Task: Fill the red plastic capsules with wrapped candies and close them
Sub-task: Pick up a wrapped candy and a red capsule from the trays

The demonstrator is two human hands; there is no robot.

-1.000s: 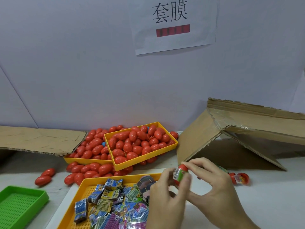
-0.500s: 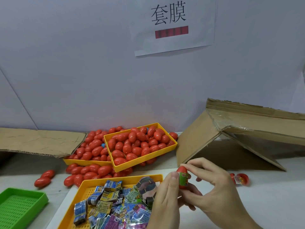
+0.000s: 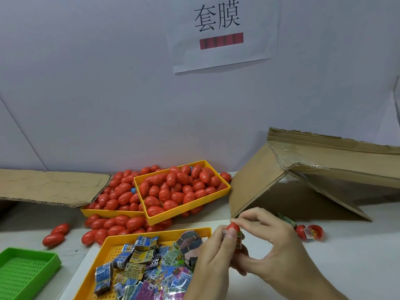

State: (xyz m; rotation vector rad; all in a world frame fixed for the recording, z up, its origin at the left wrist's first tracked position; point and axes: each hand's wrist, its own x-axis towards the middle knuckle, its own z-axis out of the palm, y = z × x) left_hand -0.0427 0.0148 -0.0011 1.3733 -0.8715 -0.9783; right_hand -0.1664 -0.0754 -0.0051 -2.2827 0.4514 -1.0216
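White wall (image 3: 108,83) bore a paper sign (image 3: 223,33) reading 套膜 above our table (image 3: 357,256), where our left hand (image 3: 213,263) and right hand (image 3: 275,247) pinched a red capsule (image 3: 233,226) beside the candy tray (image 3: 108,254), wrappers' print unreadable.

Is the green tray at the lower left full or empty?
Empty as far as visible: the green tray shows only its bare slotted floor. Its near corner runs out of frame, so that part cannot be checked.

Single head cam, wide-angle, looking forward and down. Hands' grip on the red capsule (image 3: 233,226) sits close, low in frame right of centre; wall sign (image 3: 223,31) far above it, tabletop (image 3: 346,256) around it.
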